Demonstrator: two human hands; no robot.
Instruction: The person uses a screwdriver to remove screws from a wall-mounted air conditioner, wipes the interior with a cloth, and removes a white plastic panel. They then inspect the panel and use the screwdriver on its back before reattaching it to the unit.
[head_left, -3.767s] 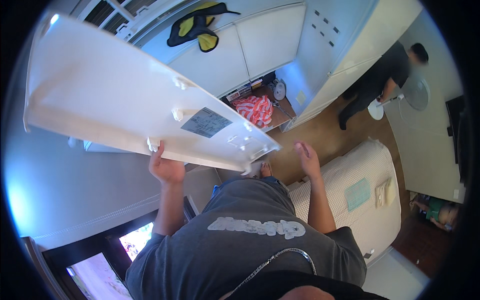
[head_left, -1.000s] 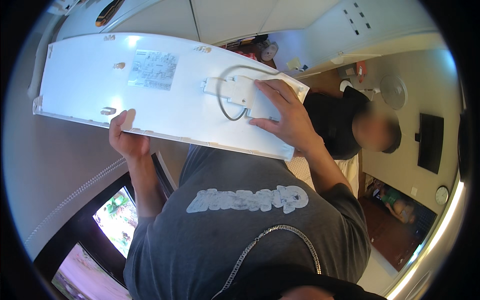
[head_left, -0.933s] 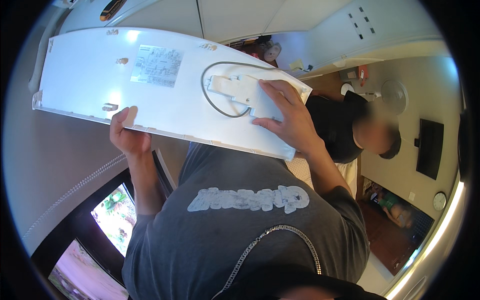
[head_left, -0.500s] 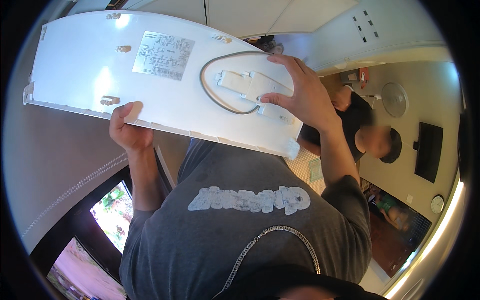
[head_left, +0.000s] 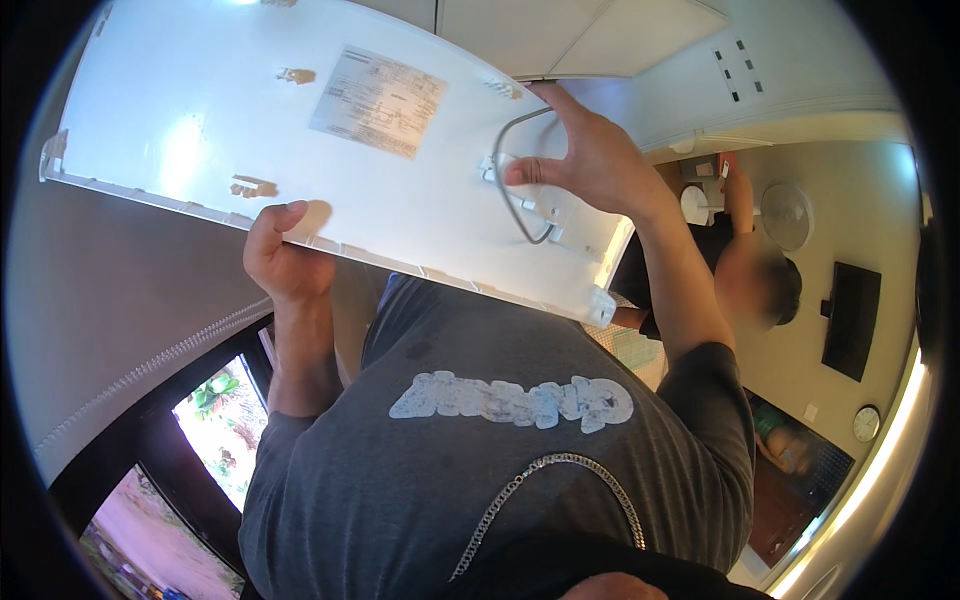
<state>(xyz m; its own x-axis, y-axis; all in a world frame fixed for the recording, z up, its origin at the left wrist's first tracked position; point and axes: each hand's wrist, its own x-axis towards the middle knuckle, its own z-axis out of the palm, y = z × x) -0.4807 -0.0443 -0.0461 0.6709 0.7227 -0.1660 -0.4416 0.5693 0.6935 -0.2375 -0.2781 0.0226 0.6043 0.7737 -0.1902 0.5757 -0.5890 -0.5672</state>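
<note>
I hold a long white panel [head_left: 200, 120] up above my chest, its flat back facing me. A paper label [head_left: 378, 100] is stuck near its middle, and a grey cable loop [head_left: 510, 190] runs around a small white fitting toward its right end. My left hand [head_left: 285, 265] grips the panel's lower edge from beneath. My right hand [head_left: 590, 165] rests on the fitting, its fingers closed around the cable.
Another person [head_left: 745, 265] in a dark top stands at the right beside a white fan [head_left: 785, 215]. A dark screen [head_left: 850, 320] and a round clock [head_left: 866, 424] hang on the wall. A window [head_left: 215, 420] lies at the lower left, white cabinets [head_left: 600, 40] above.
The panel has risen and tilted closer to the camera. My right hand slid from flat on the fitting to gripping the cable; earlier it was off the panel altogether.
</note>
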